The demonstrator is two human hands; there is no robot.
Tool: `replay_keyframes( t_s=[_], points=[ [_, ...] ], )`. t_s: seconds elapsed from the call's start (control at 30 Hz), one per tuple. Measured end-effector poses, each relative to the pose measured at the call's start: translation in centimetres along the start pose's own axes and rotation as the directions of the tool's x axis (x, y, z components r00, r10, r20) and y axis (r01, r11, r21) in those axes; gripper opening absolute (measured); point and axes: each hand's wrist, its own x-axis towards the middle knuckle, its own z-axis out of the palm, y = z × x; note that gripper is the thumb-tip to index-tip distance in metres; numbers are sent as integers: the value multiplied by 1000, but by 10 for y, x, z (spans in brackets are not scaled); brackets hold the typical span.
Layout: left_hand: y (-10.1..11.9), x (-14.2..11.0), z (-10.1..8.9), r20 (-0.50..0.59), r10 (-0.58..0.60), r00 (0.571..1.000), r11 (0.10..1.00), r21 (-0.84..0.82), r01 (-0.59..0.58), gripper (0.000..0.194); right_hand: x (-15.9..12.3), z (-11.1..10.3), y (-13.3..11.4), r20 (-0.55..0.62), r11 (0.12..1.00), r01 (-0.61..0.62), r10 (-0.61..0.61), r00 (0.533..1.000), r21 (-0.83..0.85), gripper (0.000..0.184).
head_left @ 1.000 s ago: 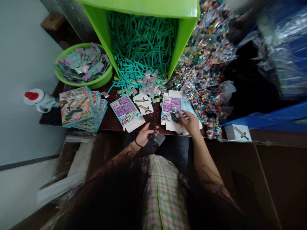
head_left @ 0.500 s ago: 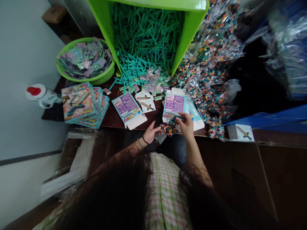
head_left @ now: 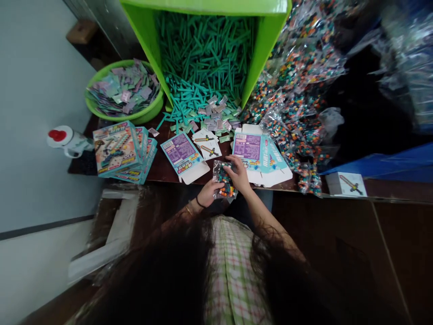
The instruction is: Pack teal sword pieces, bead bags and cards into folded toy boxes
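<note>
A clear bag of coloured beads is gripped at the near table edge by both hands: the left hand at its 7 o'clock corner, the right hand clasped over its 1 o'clock side (a dark piece may lie beneath; not resolved). Flat box blanks and are laid at 10 and 2 o'clock, within reach. Filled boxes are stacked at 9 o'clock. Beyond, supply is kept: bowl, green bin, bead bags.
</note>
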Motion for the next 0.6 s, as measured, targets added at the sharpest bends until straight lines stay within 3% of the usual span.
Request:
replay_keyframes(
  t_s=[0.17, 0.3, 0.4, 0.5, 0.6],
  points=[
    [8, -2, -4, -39, -24, 999, 999, -41, 23, 30, -9, 9, 1, -13, 988, -9, 11, 1000, 154, 40],
    [12, 2, -4, -48, -91, 995, 996, -15, 90, 20, 3, 1, -3, 86, 998, 49, -51, 995, 31, 33],
    [18, 0, -9, -64, -119, 991, 993, 7, 119, 18, 46, -14, 3, 124, 992, 42, -27, 992, -120, 32],
    [27, -9, -20, -72, -109, 991, 994, 22, 111, 21, 114, -29, 10, 103, 973, 46, -23, 994, -226, 32],
    [37, -22, -36, -113, -85, 990, 996, 28, 89, 23, 188, -28, 6, 109, 931, 66, -29, 994, -358, 31]
  ],
)
